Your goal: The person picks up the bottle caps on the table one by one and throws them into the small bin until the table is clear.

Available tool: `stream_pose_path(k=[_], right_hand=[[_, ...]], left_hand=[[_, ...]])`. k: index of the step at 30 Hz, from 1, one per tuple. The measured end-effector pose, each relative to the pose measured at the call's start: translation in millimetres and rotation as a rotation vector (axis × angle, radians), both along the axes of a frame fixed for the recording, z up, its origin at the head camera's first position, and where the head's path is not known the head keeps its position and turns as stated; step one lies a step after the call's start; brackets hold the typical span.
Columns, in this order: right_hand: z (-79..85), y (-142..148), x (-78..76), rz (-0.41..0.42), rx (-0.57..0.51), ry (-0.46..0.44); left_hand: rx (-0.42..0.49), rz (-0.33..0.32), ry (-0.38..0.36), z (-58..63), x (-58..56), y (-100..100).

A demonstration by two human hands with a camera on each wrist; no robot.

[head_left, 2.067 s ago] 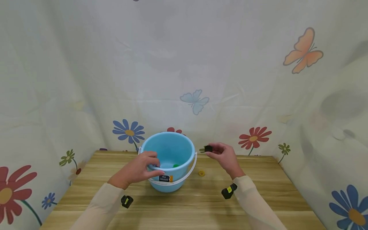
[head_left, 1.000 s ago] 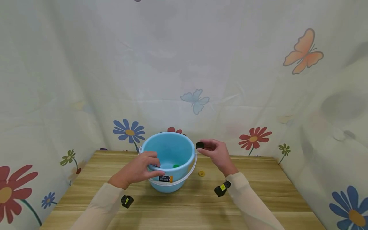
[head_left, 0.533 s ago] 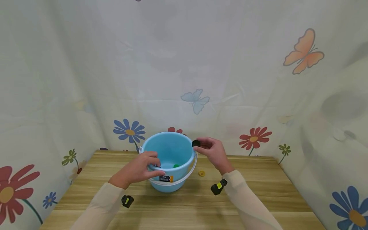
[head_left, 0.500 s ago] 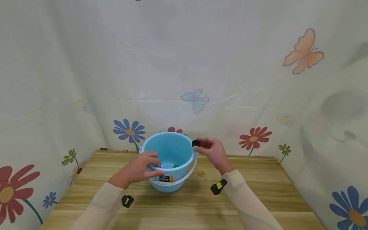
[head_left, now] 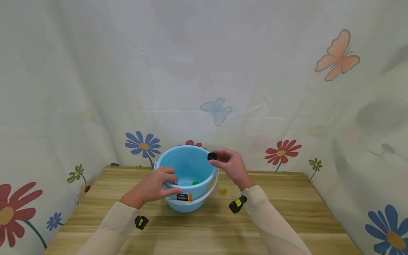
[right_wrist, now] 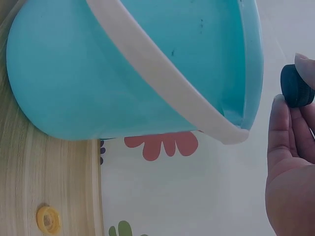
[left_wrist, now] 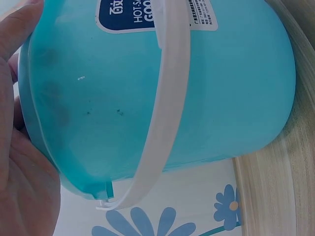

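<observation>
A light blue bucket (head_left: 191, 194) with a white handle (right_wrist: 157, 81) stands on the wooden table. My left hand (head_left: 156, 186) grips its near-left rim, fingers over the inside and thumb outside. Between thumb and fingertips, my right hand (head_left: 232, 165) pinches a black bottle cap (head_left: 211, 156) with a ridged side (right_wrist: 295, 86). In the head view the cap appears over the bucket's right rim; the right wrist view has it just above the rim, apart from it. Inside the bucket a green piece (head_left: 195, 183) shows in part; the near wall hides the rest of the bottom.
A yellow bottle cap (head_left: 224, 191) lies on the table (head_left: 287, 212) to the right of the bucket. Behind and at both sides hangs a pale curtain (head_left: 178, 88) printed with flowers and butterflies.
My right hand has moved left and slightly up with the black bottle cap, from right of the bucket to its right rim. The left hand keeps its grip on the bucket.
</observation>
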State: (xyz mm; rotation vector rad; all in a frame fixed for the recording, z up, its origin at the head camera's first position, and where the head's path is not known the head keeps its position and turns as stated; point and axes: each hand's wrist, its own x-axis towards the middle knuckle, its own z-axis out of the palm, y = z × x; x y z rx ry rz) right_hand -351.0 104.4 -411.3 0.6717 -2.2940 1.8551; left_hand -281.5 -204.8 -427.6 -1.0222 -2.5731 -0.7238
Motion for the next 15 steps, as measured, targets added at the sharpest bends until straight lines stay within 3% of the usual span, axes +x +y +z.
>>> stream_pose_path(k=[15], right_hand=[[-1.4,-9.0,-0.3,0.021,-0.018,0.000]], left_hand=[[-0.014,0.002,0.017,-1.3,-0.6,0.1]])
